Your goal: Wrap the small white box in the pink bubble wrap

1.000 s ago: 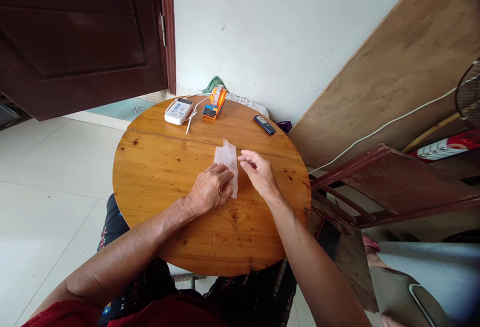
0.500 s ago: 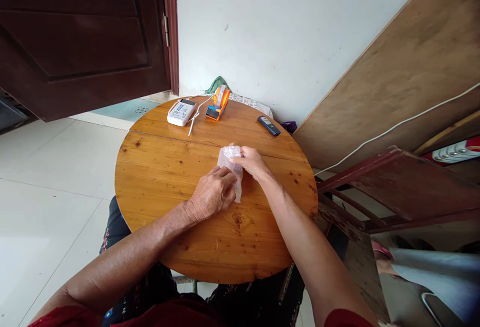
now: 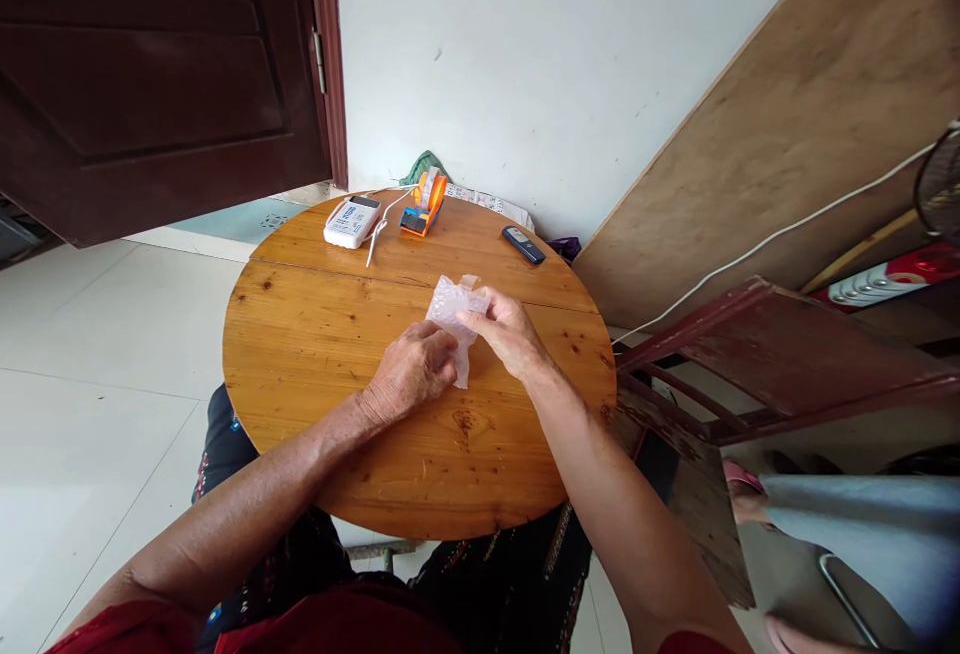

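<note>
- Plastic bag (image 3: 452, 312) – small, clear, crinkly; sits near the middle of the round wooden table (image 3: 315, 354), a bit toward the far side, held between both hands.
- Far end of the bag is lifted & crumpled; near end hangs/lies down to the tabletop betw. the two hands.
- Left hand (image 3: 411, 372) – palm down, knuckles up, fingers curled over the bag's near-left part, pressing it toward the table. Can't tell if the thumb pinches it or just rests on it.
- Right hand (image 3: 508, 334) – comes in from the right, thumb & forefinger closed on the bag's upper right edge, pinching the crumpled plastic; other fingers loosely bent.
- Both hands just beside each other, bag the only thing betw. them.
- Far side of table, well apart from the hands: white device (image 3: 352, 221) w/ a white cable (image 3: 379, 231) trailing next to it.
- Just right of that: orange tape dispenser (image 3: 422, 206), close to the far rim.
- Further right, alone: small dark remote-like gadget (image 3: 523, 245), lying flat at an angle.
- Behind the table: white wall (image 3: 540, 64), w/ some green cloth (image 3: 424, 167) on the floor by it.
- Left bkgd: dark brown door (image 3: 165, 74), standing open over pale floor tiles.
- Right: big wooden board (image 3: 787, 144) leaning on the wall, a white cord running across it; dark red wooden chair (image 3: 780, 364) below, close to the table's right rim.
</note>
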Demonstrator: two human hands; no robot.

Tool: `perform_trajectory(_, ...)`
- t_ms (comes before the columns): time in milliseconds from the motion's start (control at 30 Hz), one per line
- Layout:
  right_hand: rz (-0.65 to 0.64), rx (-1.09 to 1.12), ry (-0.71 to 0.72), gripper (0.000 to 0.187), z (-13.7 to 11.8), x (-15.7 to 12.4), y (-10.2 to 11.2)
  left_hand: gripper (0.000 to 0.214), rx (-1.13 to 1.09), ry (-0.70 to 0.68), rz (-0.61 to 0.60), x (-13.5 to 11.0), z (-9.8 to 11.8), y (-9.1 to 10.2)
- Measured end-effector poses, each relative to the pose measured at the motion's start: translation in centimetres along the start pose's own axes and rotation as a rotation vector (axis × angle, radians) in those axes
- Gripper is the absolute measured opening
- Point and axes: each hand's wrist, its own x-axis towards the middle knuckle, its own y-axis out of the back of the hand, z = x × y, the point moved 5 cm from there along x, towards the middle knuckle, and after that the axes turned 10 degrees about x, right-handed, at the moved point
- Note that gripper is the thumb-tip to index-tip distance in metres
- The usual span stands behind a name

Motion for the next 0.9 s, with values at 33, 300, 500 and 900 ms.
perform_trajectory(33, -0.009, -0.04, 0.029, 0.023, -0.4, -0.6, -0.1, 0.018, 0.022, 0.019, 0.021, -0.1, 0.0, 0.1)
perform_trajectory(300, -0.024, -0.26, 0.169, 0.011, -1.4, -4.1, -0.6, 0.045, 0.148, 0.207, 0.221, -0.8, -0.2, 0.8)
perform_trajectory(500, -0.06, -0.308, 0.322, 0.01, -0.2, -7.6, -1.7, 0.048, 0.096, 0.126, 0.138, -0.4, -0.8, 0.8)
perform_trajectory(900, -0.012, -0.496, 0.591, 0.03, 1.6, -8.6, -2.3, 0.054, -0.047, -0.193, -0.058, -1.6, -1.7, 0.5)
